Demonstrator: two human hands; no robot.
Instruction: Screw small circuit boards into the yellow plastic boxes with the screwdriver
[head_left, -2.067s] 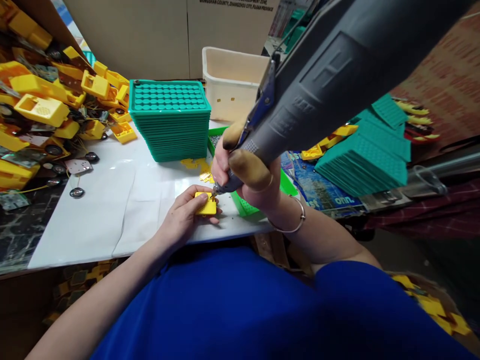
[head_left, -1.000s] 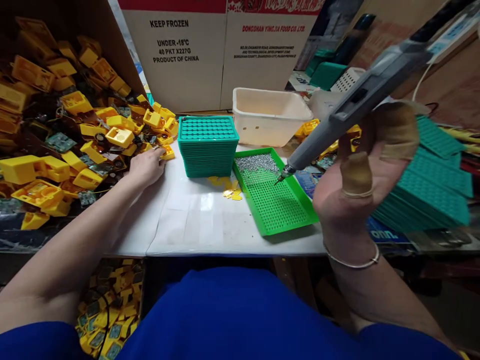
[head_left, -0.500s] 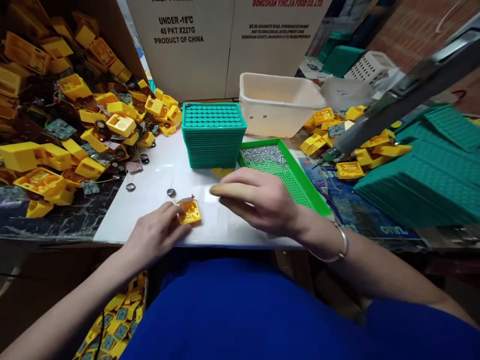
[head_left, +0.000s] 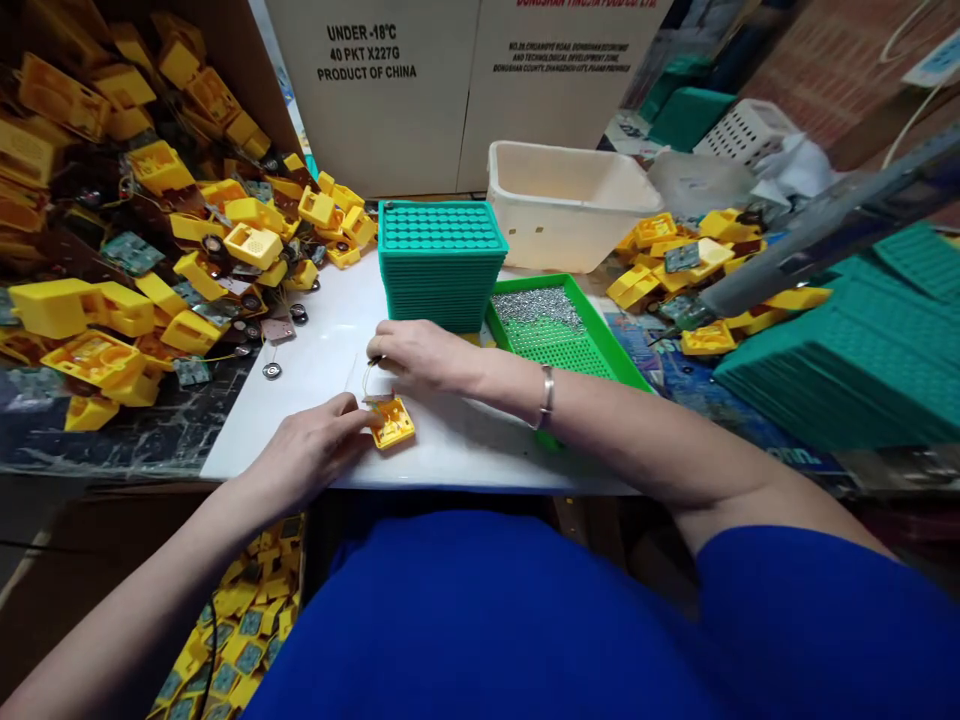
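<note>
A small yellow plastic housing lies open side up on the white board, near its front edge. My left hand grips the housing at its left side, with the fingertips at its edge. A small circuit board sits at the housing's back edge, and thin wires rise from it. Just behind, my right hand pinches a small dark round speaker at the top of these wires; the fingers hide most of it. Another round speaker lies on the board to the left.
Yellow housings with wired parts are heaped at left. A teal tray stack stands behind my hands, beside a green tray holding small screws. A clear bin sits farther back. A grey tool slants in from the right.
My right hand has moved left from beside the green tray and taken up the speaker that lay behind my left hand. My left hand stays at the housing.
</note>
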